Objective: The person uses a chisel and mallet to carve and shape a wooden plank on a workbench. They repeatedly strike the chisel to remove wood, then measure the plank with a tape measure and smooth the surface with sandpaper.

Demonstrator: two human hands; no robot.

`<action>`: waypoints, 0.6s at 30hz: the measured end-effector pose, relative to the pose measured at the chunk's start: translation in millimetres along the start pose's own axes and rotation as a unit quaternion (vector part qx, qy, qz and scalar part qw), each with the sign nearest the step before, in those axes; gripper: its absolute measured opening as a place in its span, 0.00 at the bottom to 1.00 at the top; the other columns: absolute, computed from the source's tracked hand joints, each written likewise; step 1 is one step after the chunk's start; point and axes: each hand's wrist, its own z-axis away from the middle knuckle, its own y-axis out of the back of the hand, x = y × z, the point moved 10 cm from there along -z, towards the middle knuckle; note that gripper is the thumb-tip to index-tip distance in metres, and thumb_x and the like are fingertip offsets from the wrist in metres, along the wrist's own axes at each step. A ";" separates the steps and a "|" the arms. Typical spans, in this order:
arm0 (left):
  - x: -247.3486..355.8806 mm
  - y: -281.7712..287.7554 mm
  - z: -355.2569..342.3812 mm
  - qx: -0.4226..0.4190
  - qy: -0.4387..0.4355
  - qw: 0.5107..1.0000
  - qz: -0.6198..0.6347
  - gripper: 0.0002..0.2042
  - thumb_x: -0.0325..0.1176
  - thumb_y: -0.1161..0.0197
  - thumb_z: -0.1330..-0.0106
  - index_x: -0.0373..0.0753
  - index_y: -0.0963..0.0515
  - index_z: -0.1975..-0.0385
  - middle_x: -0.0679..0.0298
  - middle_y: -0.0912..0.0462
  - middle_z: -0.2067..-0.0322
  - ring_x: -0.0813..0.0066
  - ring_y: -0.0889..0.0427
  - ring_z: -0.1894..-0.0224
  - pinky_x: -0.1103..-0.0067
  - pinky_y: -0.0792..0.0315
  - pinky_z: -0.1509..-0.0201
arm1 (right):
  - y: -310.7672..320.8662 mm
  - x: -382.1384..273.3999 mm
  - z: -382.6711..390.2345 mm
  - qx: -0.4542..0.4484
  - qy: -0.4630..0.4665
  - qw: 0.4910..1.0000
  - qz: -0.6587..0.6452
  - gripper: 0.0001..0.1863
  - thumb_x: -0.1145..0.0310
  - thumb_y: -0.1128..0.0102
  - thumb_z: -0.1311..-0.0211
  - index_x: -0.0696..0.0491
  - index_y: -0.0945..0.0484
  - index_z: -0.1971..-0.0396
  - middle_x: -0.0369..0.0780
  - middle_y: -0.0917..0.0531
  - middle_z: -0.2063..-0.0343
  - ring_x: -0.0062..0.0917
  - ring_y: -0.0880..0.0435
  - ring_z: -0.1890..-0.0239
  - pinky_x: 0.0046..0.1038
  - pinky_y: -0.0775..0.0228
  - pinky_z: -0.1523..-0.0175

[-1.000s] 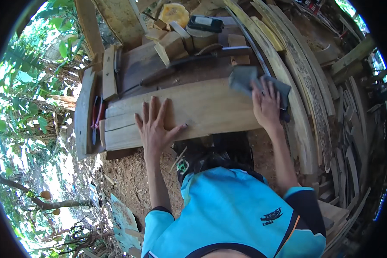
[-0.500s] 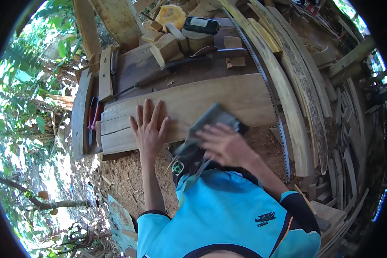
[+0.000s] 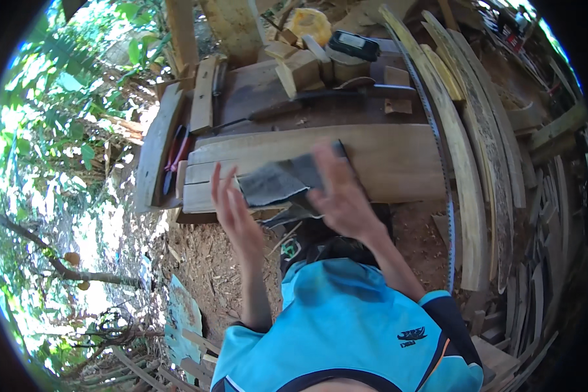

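Note:
A long pale wooden board (image 3: 398,160) lies across the bench, with cracks running in from its left end. On its near middle part rests a dark grey sheet (image 3: 284,179), which looks like sandpaper; it is creased, with a pale ragged edge, and part of it hangs past the board's near edge. My left hand (image 3: 236,219) is raised at the sheet's left edge, its fingers stretched and holding nothing. Over the sheet's right side is my right hand (image 3: 343,196), blurred, fingers extended and thumb apart; whether it touches the sheet I cannot tell.
Red-handled pliers (image 3: 175,160) lie left of the board. Beyond it are a long dark-handled tool (image 3: 274,111), wood blocks (image 3: 300,68) and a black case (image 3: 353,46). A toothed saw blade (image 3: 445,189) and long timber slats (image 3: 464,163) run along the right.
My left hand has lifted off the board. The grey sheet has shifted left and lies more spread out, and my right hand has opened away from it. The whole view has shifted.

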 end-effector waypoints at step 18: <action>-82.1 -15.5 -50.9 -0.156 -0.062 0.846 -0.505 0.24 0.49 0.49 0.41 0.52 0.35 0.44 0.62 0.42 0.40 0.57 0.47 0.37 0.56 0.61 0.36 | 67.0 107.2 25.4 0.068 -0.193 0.898 0.389 0.25 0.52 0.60 0.37 0.47 0.37 0.42 0.47 0.41 0.40 0.40 0.45 0.37 0.42 0.58 0.35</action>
